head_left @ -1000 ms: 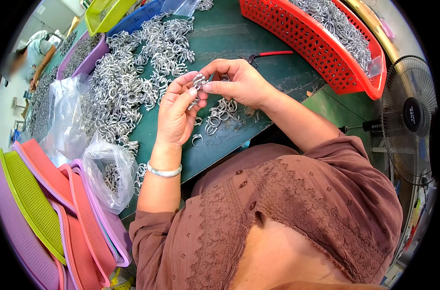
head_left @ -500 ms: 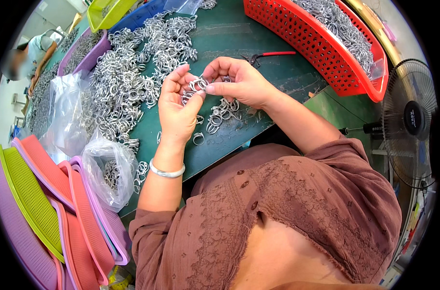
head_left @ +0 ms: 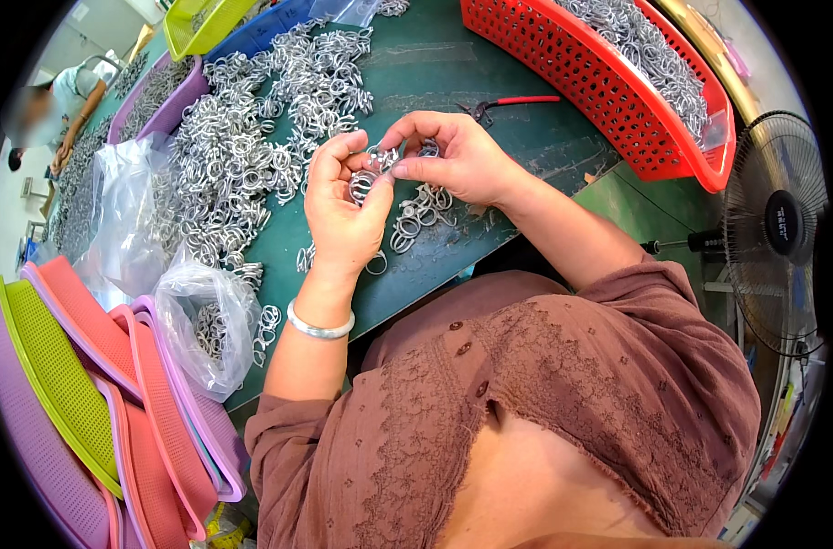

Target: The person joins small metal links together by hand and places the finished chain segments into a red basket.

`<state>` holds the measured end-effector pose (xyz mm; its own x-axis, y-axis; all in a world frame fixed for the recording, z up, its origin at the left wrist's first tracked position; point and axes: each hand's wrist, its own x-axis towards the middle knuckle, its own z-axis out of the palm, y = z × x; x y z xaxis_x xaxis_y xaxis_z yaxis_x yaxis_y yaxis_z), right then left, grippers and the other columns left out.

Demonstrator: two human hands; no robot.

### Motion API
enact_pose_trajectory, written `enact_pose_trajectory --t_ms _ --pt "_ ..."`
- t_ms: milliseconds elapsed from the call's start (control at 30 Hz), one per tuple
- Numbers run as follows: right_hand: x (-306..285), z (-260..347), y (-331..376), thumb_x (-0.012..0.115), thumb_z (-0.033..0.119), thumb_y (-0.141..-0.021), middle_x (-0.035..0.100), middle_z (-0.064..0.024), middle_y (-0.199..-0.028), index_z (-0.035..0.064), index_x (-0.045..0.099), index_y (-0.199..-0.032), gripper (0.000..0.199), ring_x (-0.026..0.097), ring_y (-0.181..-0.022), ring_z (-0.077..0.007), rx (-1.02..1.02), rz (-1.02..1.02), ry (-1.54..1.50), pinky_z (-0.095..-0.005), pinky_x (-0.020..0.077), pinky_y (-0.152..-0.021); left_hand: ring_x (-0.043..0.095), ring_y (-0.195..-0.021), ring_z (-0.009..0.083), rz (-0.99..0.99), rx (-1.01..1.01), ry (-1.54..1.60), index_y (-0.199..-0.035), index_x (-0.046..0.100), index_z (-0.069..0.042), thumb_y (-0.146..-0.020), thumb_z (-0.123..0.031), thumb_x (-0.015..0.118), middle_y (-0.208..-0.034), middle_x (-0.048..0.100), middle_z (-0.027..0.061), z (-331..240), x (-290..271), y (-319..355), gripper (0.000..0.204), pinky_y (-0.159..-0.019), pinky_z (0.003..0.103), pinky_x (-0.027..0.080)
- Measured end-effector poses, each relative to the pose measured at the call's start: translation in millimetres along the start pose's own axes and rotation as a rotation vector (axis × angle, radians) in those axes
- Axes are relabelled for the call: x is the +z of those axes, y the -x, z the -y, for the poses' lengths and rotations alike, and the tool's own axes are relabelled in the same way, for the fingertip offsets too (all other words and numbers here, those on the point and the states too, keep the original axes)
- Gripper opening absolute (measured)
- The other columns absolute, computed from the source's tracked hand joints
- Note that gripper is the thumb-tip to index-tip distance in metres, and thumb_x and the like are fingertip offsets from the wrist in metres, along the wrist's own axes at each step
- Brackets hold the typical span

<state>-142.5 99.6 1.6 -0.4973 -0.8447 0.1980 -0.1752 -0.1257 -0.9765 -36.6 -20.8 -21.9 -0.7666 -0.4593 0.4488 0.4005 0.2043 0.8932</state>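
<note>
At a dark green worktop (head_left: 489, 101), a person in a brown embroidered blouse pinches a small cluster of linked silver metal rings (head_left: 372, 174) between both hands. The left hand (head_left: 343, 206), a silver bangle (head_left: 319, 325) on its wrist, has its grip clamped on the cluster with thumb and fingers; the right hand (head_left: 457, 160) closes its fingertips on the same rings from 2 o'clock. A few loose silver rings (head_left: 414, 220) lie on the worktop just below the hands. A wide heap of silver rings (head_left: 242, 146) spreads at 10 o'clock. Clear plastic bags (head_left: 201, 311) holding more rings sit at 8 o'clock, beside stacked pink, green and purple plastic trays (head_left: 78, 366). A red plastic mesh basket (head_left: 608, 87) filled with rings stands at 1 o'clock, with red-handled pliers (head_left: 512, 103) lying near it. A black electric fan (head_left: 782, 229) stands at 3 o'clock. Another person (head_left: 59, 101) works at the far left.
</note>
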Motion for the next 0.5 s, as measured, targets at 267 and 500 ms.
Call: enact_pose_trajectory --t_ms 267,500 --pt "-0.2 -3.2 1.5 0.062 0.000 -0.070 0.055 0.0010 -0.090 0.0027 0.058 -0.092 0.023 0.047 -0.070 -0.0065 -0.177 -0.030 0.114 -0.0199 0.0391 -0.064 0.050 -0.079 0.0097 0.013 0.032 -0.025 -0.086 0.050 0.000 -0.066 0.009 0.058 -0.103 0.045 0.0104 0.7 -0.5 -0.2 0.024 -0.069 0.021 0.043" --pt "-4.5 -0.2 0.1 0.059 0.001 -0.074 0.055 -0.0012 -0.087 0.0016 0.054 -0.096 0.023 0.050 -0.070 -0.0071 0.096 -0.033 -0.268 -0.0200 0.0406 -0.055 0.053 -0.081 0.0120 0.028 -0.169 0.235 -0.099 0.049 0.000 -0.077 0.002 0.056 -0.097 0.051 0.0091 0.7 -1.4 -0.7 0.023 -0.070 0.024 0.045"
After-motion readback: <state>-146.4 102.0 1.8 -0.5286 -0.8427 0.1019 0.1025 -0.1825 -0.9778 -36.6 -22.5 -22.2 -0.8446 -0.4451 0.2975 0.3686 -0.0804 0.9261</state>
